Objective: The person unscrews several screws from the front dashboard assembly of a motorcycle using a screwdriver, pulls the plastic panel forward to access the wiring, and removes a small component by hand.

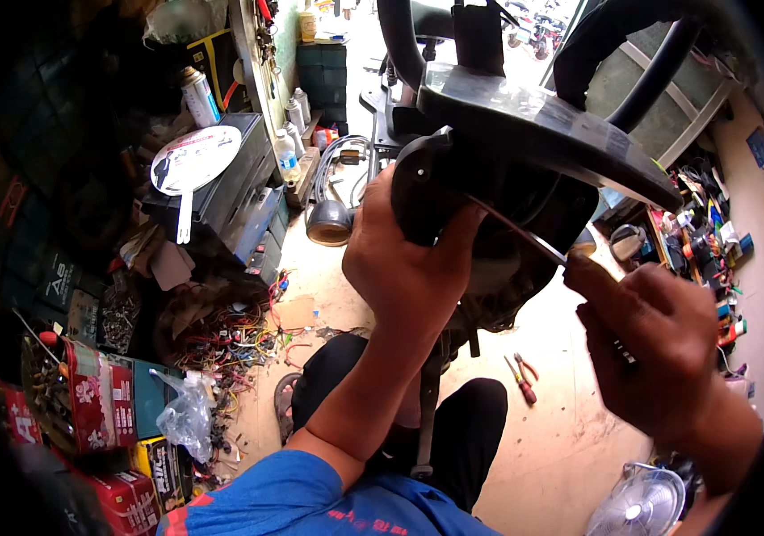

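My left hand (pixel 404 250) is closed around the lower left of a black rounded housing (pixel 422 165) on the front assembly of a dark vehicle, its thumb beside a metal shaft. My right hand (pixel 646 335) is closed on the handle of a screwdriver (pixel 534 241), whose thin shaft reaches up and left to the housing beside my left thumb; I cannot make out exactly where the tip sits. Above both hands is a curved, glossy dark panel (pixel 534 121) with black tubes around it.
Pliers (pixel 523 375) lie on the pale floor (pixel 561 447) below. At left stand stacked boxes (pixel 105 402), a tangle of wires (pixel 248 330) and a white fan-shaped sign (pixel 194 161). At right are a cluttered shelf (pixel 704 250) and an electric fan (pixel 637 505).
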`<action>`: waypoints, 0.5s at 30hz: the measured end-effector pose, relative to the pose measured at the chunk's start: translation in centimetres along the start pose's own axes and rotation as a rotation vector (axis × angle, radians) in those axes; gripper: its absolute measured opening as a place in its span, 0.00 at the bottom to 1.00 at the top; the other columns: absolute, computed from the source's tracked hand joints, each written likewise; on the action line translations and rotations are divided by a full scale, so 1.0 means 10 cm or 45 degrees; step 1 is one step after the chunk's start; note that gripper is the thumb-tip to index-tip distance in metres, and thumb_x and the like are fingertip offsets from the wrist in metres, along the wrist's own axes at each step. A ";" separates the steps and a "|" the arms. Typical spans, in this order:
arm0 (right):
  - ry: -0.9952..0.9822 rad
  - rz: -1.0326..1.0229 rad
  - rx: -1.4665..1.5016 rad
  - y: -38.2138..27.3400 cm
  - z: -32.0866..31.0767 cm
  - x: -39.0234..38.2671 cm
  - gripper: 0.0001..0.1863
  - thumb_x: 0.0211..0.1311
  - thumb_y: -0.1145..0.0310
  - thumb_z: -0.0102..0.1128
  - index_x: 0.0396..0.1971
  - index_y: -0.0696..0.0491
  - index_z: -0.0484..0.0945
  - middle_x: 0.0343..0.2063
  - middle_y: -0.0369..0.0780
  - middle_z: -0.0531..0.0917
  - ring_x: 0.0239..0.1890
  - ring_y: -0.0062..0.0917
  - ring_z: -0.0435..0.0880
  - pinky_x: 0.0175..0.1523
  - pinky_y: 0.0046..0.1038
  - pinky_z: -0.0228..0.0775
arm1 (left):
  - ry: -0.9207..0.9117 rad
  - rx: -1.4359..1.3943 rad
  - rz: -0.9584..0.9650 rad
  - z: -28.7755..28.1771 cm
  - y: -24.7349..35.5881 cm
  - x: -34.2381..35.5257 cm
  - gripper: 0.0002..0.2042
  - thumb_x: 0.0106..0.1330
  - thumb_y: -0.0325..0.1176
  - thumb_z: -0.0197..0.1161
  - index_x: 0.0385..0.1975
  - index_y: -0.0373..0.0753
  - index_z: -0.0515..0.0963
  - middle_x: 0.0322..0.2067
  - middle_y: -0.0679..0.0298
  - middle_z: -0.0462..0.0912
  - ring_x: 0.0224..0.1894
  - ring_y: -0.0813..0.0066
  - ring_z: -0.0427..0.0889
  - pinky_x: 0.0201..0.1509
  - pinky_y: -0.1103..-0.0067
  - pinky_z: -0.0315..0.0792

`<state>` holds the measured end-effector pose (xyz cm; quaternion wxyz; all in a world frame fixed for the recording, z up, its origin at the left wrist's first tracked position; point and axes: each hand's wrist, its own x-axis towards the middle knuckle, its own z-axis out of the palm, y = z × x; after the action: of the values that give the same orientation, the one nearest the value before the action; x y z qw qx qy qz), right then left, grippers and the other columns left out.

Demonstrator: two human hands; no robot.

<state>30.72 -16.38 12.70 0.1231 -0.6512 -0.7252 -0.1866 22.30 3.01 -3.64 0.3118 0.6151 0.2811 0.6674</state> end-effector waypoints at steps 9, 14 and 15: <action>-0.309 -0.075 -0.432 -0.36 -0.53 0.42 0.21 0.56 0.84 0.74 0.52 0.60 0.88 0.19 0.40 0.74 0.18 0.29 0.75 0.24 0.34 0.60 | -0.069 -0.150 -0.091 0.12 0.10 -0.07 0.32 0.50 0.39 0.89 0.55 0.36 0.83 0.42 0.53 0.91 0.43 0.51 0.93 0.50 0.64 0.85; -0.164 0.004 -0.045 -0.23 -0.40 0.44 0.19 0.57 0.84 0.73 0.50 0.62 0.88 0.20 0.44 0.79 0.18 0.31 0.79 0.24 0.32 0.65 | -0.028 0.022 -0.148 0.02 0.09 0.04 0.34 0.49 0.42 0.89 0.55 0.37 0.84 0.42 0.51 0.91 0.43 0.49 0.93 0.49 0.63 0.86; -0.146 0.058 0.029 -0.23 -0.40 0.41 0.18 0.57 0.84 0.73 0.49 0.62 0.88 0.20 0.44 0.80 0.18 0.30 0.80 0.25 0.31 0.67 | -0.037 0.031 -0.159 0.04 0.11 0.02 0.34 0.49 0.42 0.89 0.55 0.38 0.84 0.42 0.51 0.91 0.43 0.49 0.93 0.49 0.62 0.85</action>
<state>27.68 -14.64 17.76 0.0929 -0.6758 -0.7181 -0.1379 22.62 2.46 -2.66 0.3494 0.6097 0.3223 0.6343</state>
